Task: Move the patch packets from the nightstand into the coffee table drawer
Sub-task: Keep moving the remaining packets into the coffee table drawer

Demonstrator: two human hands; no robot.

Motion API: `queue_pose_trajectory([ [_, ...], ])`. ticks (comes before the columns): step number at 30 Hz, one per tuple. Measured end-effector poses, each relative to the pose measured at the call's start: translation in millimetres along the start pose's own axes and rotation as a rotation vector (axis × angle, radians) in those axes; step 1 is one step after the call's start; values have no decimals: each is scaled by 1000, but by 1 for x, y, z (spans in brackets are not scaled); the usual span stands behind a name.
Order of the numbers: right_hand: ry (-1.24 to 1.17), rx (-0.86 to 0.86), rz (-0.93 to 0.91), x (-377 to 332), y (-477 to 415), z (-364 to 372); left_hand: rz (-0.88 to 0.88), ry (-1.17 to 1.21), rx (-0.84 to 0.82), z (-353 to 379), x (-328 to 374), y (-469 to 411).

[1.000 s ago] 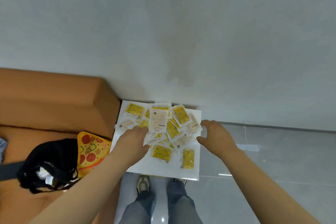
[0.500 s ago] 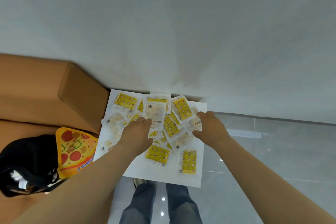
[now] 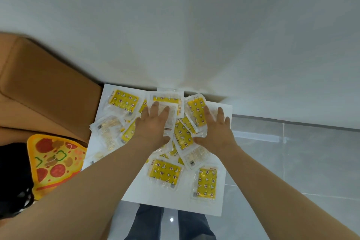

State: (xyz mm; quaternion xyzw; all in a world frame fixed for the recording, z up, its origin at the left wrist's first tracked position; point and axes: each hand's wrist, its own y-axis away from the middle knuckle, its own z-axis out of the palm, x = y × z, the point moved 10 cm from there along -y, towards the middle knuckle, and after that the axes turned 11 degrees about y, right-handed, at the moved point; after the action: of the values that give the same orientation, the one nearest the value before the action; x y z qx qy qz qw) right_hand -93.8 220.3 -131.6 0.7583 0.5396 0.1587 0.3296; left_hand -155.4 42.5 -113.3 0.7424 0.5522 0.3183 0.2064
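Several yellow patch packets [image 3: 165, 172] in clear wrappers lie scattered and overlapping on the white nightstand [image 3: 142, 191] against the wall. My left hand [image 3: 153, 124] lies flat with spread fingers on the middle of the pile, over a white-backed packet [image 3: 171, 117]. My right hand [image 3: 216, 130] rests flat on the packets at the pile's right side, fingers straight and pointing to the wall. Two packets lie apart near the front edge, one of them [image 3: 206, 183] at the right. The coffee table drawer is out of view.
A tan sofa arm [image 3: 48, 91] touches the nightstand's left side. A pizza-slice cushion [image 3: 54, 161] and a black bag [image 3: 11, 177] lie on the sofa seat. Grey floor tiles [image 3: 292, 161] spread to the right. My legs [image 3: 167, 224] stand before the nightstand.
Both hands have slid forward over the pile toward the wall and flattened out, fingers spread. The camera has moved closer to the nightstand.
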Motion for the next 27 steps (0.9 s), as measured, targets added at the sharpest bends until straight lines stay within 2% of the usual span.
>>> queue_pose_trajectory([
  [6,12,32,15,-5,-21,15,-46,125,6,8,-2,-33],
  [15,146,81,-28,-1,-22,16,-50,53,11,16,-7,-65],
  [19,181,96,-65,1,-20,12,-33,23,65,10,-1,-66],
  [27,217,118,-60,2,-18,10,-7,-19,70,-1,3,-63],
])
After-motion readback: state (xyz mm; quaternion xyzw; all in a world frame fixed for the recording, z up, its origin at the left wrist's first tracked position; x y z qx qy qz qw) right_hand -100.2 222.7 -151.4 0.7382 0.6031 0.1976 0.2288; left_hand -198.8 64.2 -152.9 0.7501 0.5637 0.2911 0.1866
